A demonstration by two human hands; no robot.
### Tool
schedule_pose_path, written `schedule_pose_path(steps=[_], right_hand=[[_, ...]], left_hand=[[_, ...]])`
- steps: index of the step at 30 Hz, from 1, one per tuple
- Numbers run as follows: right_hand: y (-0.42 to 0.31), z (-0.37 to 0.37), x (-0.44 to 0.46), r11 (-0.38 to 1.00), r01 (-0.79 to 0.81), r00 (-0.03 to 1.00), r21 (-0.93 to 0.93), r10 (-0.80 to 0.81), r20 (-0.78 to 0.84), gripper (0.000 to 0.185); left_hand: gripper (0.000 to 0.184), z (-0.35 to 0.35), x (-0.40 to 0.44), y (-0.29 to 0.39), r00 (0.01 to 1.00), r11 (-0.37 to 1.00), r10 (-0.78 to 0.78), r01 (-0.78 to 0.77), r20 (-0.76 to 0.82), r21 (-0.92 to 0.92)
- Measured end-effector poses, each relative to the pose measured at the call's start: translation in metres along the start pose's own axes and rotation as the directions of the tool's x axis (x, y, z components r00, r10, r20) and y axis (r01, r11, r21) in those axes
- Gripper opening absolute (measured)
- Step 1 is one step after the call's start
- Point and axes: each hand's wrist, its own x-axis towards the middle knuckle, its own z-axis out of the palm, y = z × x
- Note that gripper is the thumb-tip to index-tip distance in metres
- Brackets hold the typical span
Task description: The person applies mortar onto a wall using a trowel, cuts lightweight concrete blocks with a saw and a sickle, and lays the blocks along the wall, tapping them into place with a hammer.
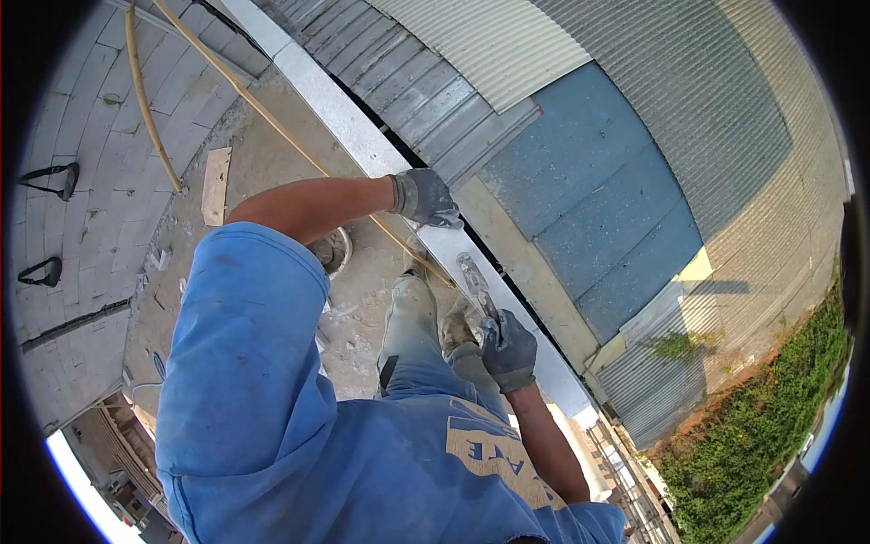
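My left hand [426, 198], in a dark grey glove, rests at the silvery metal-topped wall edge [344, 118], its fingers curled in at a small pale piece too indistinct to name. My right hand [509, 352], gloved too, is closed round the handle of a trowel [475, 276]. The trowel's narrow blade, smeared with grey material, lies over the metal strip and points toward my left hand. Below the wall edge are my legs and a dusty boot [459, 332].
Beyond the wall edge lie lower corrugated roofs [634, 82] and a blue roof panel [598, 199]. A yellowish hose [263, 109] crosses the concrete floor. A bucket [341, 254] stands beside my left arm. A block wall [100, 172] and a board [216, 187] are at the left.
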Motion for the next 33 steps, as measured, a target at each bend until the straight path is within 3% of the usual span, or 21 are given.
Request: schedule_pose_path(steps=[2,5,12,15,18,19,23,26,29,31,33], right_hand=[[0.005,0.004,-0.009,0.987,0.16,0.98,0.032,-0.154,-0.128,0.027],[0.004,0.001,-0.007,0.998,0.055,0.998,-0.025,-0.055,0.019,0.03],[0.002,-0.002,-0.017,0.983,0.164,0.981,0.077,-0.155,-0.112,0.029],[0.012,0.007,-0.011,0.999,0.047,0.997,-0.001,-0.047,-0.067,0.026],[0.005,-0.005,-0.008,0.998,-0.04,0.999,0.041,0.039,0.033,0.02],[0.004,-0.008,-0.008,0.994,-0.08,0.996,0.068,0.077,0.049,0.018],[0.01,-0.024,-0.031,0.969,-0.037,0.991,0.246,0.067,-0.115,0.014],[0.009,-0.047,-0.057,0.954,-0.112,0.962,0.277,0.174,-0.212,0.017],[0.019,-0.062,-0.099,0.946,-0.178,0.908,0.273,0.264,-0.326,0.02],[0.025,-0.067,-0.135,0.967,-0.175,0.888,0.187,0.237,-0.394,0.022],[0.032,-0.072,-0.18,0.936,-0.311,0.85,0.163,0.351,-0.392,0.023]], left_hand=[[0.048,0.005,-0.001,0.001,1.0,1.0,-0.007,0.007,-0.002,-0.007],[0.049,0.005,0.001,0.001,0.999,0.999,0.0,-0.002,-0.046,-0.042],[0.044,0.004,0.0,0.006,0.992,0.998,0.052,-0.056,-0.111,-0.031],[0.043,0.003,0.0,0.005,0.985,0.996,0.07,-0.079,-0.159,-0.052],[0.037,-0.023,0.004,0.017,0.99,0.993,-0.025,0.009,0.142,0.114],[0.037,-0.017,0.004,0.018,0.987,0.994,0.015,-0.033,0.16,0.107],[0.034,-0.024,0.004,0.019,0.998,0.999,0.037,-0.038,0.047,0.027],[0.028,-0.003,0.001,0.004,0.993,0.988,0.114,-0.115,0.015,0.106],[0.024,-0.001,0.003,0.005,0.993,0.993,0.114,-0.114,-0.016,0.033],[0.031,0.005,0.001,0.0,0.993,0.992,0.121,-0.122,0.009,0.042],[0.03,-0.003,0.005,0.007,0.978,0.977,0.202,-0.199,-0.044,0.071]])
